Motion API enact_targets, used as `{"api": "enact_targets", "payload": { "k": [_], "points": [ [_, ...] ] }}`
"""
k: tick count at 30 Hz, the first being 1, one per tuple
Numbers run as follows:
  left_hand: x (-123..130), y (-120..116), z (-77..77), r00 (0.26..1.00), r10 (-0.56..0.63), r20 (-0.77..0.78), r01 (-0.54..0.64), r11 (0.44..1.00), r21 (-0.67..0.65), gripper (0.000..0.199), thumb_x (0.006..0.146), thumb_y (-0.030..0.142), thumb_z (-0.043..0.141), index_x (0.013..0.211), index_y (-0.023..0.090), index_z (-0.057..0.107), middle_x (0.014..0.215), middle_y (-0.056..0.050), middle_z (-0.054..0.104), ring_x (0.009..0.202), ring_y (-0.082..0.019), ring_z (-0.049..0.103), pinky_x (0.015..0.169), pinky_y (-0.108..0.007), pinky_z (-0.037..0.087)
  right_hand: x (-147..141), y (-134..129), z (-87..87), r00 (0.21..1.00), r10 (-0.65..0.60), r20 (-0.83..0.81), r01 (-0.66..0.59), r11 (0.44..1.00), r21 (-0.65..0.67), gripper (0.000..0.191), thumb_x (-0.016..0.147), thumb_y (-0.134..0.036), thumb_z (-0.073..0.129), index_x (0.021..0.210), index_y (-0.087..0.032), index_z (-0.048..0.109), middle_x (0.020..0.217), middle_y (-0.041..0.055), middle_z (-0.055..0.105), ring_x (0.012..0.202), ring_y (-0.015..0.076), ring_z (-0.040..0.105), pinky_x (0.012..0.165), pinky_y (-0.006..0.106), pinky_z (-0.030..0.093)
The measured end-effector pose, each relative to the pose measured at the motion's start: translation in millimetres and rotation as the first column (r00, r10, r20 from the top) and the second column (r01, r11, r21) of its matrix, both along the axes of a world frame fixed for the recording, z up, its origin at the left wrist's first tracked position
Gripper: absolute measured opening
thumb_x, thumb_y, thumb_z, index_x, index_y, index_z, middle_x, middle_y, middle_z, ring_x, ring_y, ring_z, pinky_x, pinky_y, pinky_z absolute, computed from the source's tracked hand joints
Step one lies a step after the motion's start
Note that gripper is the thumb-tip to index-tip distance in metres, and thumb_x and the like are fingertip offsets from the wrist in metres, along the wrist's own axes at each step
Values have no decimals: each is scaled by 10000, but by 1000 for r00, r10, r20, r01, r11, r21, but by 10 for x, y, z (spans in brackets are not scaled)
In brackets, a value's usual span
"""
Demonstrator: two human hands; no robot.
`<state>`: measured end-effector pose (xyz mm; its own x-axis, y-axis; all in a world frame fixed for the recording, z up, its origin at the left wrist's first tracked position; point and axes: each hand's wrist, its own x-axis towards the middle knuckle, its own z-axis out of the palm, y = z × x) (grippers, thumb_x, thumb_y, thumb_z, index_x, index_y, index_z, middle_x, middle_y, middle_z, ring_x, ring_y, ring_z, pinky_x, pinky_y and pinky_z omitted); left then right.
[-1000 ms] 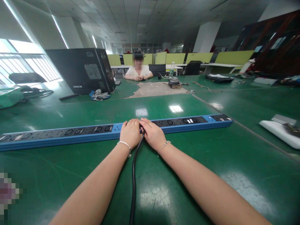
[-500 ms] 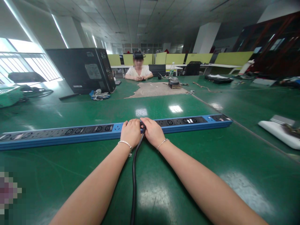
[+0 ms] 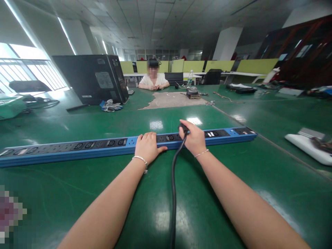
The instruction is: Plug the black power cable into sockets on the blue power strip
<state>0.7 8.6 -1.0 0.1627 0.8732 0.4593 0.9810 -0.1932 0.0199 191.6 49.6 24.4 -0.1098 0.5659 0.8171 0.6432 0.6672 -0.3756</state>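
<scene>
A long blue power strip with black sockets lies across the green table. My left hand is clasped over its middle, fingers across the top and thumb along the front side. In my right hand is a black plug, gripped between thumb and fingers and held over the strip to the right of my left hand. The plug's front end is partly hidden by the fingers. Its thick black cord hangs down toward me and runs off the bottom edge between my forearms.
Beyond the strip are a black computer case, work gloves, a bare patch of tabletop and a water bottle. Another person sits across the table. A white object lies at right.
My right hand has moved right and up with the plug, away from my left hand, and the cord has swung right with it. My left hand stays on the strip, its thumb now visible.
</scene>
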Motion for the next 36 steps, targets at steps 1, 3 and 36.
{"api": "enact_targets", "payload": {
  "k": [1,3,36],
  "points": [
    [-5,7,-9,1000,-5,1,5,1000,2,632,733,626,501,1146,149,481,1164,-140,580,1106,-278,499,970,-422,314,165,28,-38,999,-45,-16,44,999,-31,307,809,-298,492,1058,-181,629,1021,75,672,921,205,625,863,351,486],
    [-13,19,-24,1000,-16,0,16,1000,8,661,722,646,498,1148,141,481,1163,-144,579,1110,-280,495,974,-423,309,477,79,-105,990,-129,-54,121,983,-137,337,801,-333,506,1075,-178,629,982,79,682,869,211,636,812,349,501],
    [-25,19,-35,1000,-1,-1,1,1000,-13,693,715,662,487,1161,131,469,1158,-153,575,1107,-285,492,982,-427,297,736,-54,-299,940,-165,298,226,957,-183,336,846,-287,445,1148,-230,580,1132,48,638,1008,221,604,921,405,458]
  ]
}}
